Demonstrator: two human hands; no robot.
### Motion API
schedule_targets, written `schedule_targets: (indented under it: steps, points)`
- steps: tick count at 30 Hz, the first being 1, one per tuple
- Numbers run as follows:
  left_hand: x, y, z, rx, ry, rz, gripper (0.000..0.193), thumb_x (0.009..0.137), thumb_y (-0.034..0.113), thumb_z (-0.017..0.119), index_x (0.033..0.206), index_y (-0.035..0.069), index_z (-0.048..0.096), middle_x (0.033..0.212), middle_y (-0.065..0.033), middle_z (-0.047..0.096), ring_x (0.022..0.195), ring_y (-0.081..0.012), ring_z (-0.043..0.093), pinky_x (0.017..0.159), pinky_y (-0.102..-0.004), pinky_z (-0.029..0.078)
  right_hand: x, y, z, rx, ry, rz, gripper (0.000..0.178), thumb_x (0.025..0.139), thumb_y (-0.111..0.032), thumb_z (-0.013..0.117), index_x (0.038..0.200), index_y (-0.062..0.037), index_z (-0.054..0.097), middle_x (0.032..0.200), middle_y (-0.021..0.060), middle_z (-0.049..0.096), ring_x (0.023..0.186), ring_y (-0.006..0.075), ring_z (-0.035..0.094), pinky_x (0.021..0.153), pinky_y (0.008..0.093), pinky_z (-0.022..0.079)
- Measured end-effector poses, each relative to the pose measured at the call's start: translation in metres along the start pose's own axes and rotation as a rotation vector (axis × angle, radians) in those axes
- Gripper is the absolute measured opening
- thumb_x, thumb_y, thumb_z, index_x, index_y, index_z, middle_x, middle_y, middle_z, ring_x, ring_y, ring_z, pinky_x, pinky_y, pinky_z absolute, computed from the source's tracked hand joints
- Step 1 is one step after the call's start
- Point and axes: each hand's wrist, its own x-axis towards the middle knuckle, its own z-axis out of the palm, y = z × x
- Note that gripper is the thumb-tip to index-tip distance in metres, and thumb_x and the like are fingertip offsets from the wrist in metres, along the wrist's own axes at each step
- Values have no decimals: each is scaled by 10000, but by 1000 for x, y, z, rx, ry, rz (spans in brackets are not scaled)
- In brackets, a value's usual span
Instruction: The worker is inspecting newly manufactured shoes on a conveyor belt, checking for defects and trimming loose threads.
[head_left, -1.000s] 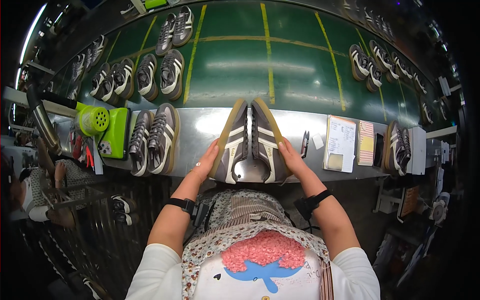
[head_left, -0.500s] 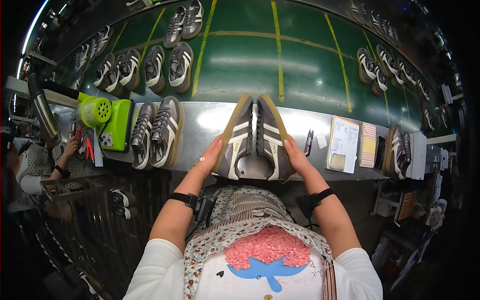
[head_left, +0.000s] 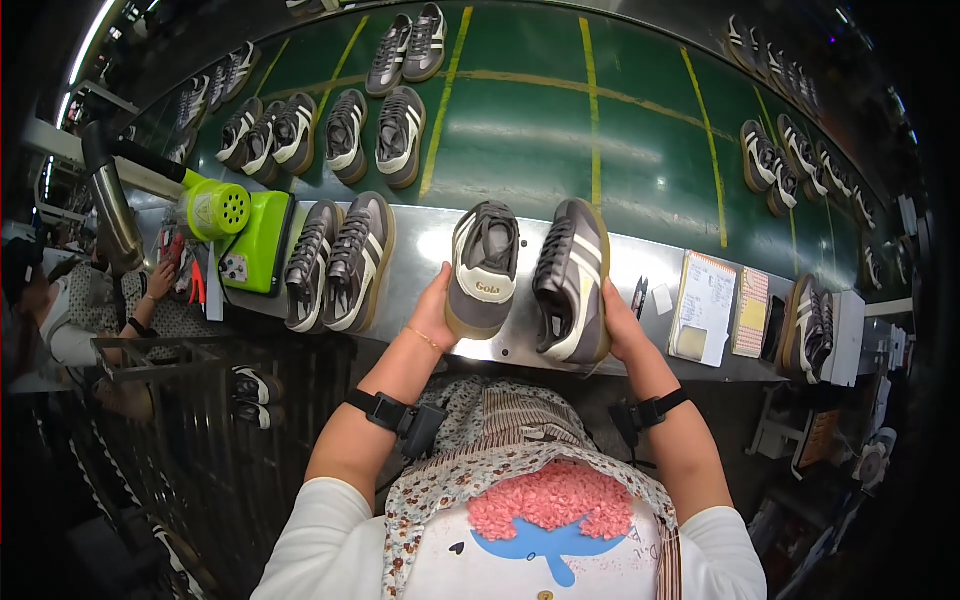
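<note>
My left hand [head_left: 433, 312] is closed on a grey sneaker [head_left: 487, 270] with white trim and a tan sole. That shoe's heel is tilted up toward me, so the white heel patch shows. In my right hand [head_left: 622, 325] is a matching sneaker [head_left: 572, 280], turned so its white side stripes and the edge of its tan sole show. Both shoes are held over the metal ledge [head_left: 522, 345], a short gap apart. Their soles and the shoes themselves hide most of my fingers.
Left on the ledge stand another pair of sneakers [head_left: 345, 262] and a lime-green heat blower [head_left: 262, 240]. Notebooks [head_left: 703, 305], a pen [head_left: 639, 296] and more sneakers [head_left: 803, 330] lie to the right. Beyond is a green conveyor belt [head_left: 520, 120] carrying several shoes. Another person's hand [head_left: 160, 280] is far left.
The two sneakers have moved apart and turned. The left one now shows its heel and opening instead of its side. The whole view has shifted slightly.
</note>
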Motion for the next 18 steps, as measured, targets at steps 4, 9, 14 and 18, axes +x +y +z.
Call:
schedule_targets:
  steps: [4,9,14,18]
  points:
    - [2,-2,18,-193,-67,-16,471,917,354,300,1146,-16,480,1076,-234,547,976,-377,551,870,-480,442,-16,-29,31,582,-95,209,568,913,-499,266,1245,-61,411,1195,163,502,1058,310,526,896,460,427]
    - [-1,-6,40,-305,-122,-24,386,898,252,318,1107,-11,509,1065,-216,557,954,-359,562,870,-466,450,-24,-44,61,861,-114,275,446,904,-442,357,1160,-106,499,1123,107,558,995,270,558,874,445,445]
    - [-8,-5,52,-287,-118,-44,494,942,403,181,1245,79,399,1253,-137,451,1148,-298,446,979,-459,349,-23,-46,67,840,-172,220,575,920,-491,201,1268,-77,394,1281,132,432,1160,294,439,984,463,336]
    - [-13,-3,60,-307,-63,-44,475,943,389,198,1240,80,401,1258,-136,445,1147,-294,447,979,-460,349,-22,-49,70,875,-174,217,566,920,-491,207,1261,-84,402,1282,115,437,1160,284,442,985,460,334]
